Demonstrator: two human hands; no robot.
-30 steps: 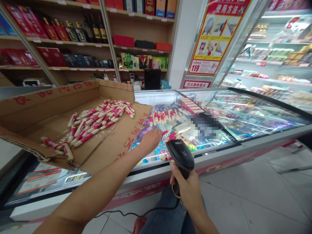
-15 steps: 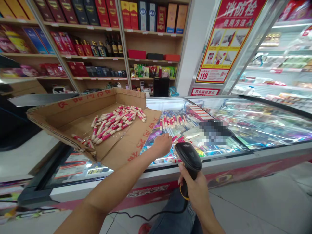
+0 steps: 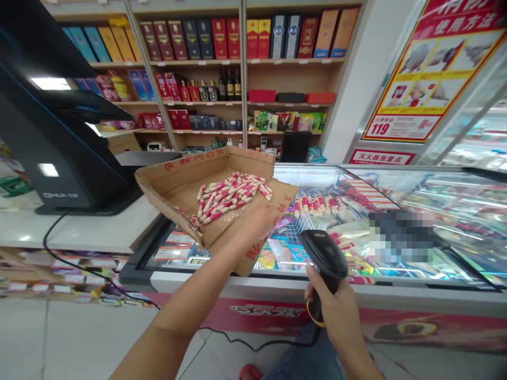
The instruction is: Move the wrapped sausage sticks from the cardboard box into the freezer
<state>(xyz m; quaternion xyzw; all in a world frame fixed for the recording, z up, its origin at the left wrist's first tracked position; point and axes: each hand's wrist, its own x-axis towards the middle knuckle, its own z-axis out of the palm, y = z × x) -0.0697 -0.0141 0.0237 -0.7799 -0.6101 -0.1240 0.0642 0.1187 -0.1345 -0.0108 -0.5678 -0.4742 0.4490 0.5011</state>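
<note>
My right hand (image 3: 336,311) is closed round the handle of a black barcode scanner (image 3: 324,254), held over the front edge of the chest freezer (image 3: 277,287). My left hand (image 3: 255,222) is stretched forward over the front flap of an open cardboard box (image 3: 170,182); it is blurred and its fingers do not show clearly. Many red-and-white wrapped sausages (image 3: 232,194) lie in the box. A short row of the same sausages (image 3: 312,203) lies on the freezer's glass lid, to the right of my left hand.
A black till screen (image 3: 59,137) stands on the white counter (image 3: 79,229) at left, its cable (image 3: 79,264) hanging down. A pixelated dark object (image 3: 402,237) lies on the freezer lid. Shelves of boxed goods (image 3: 222,39) fill the back wall.
My left hand has drawn back from the sausages on the glass lid to the box flap. The view has swung left, bringing the till screen in. My right hand still holds the scanner.
</note>
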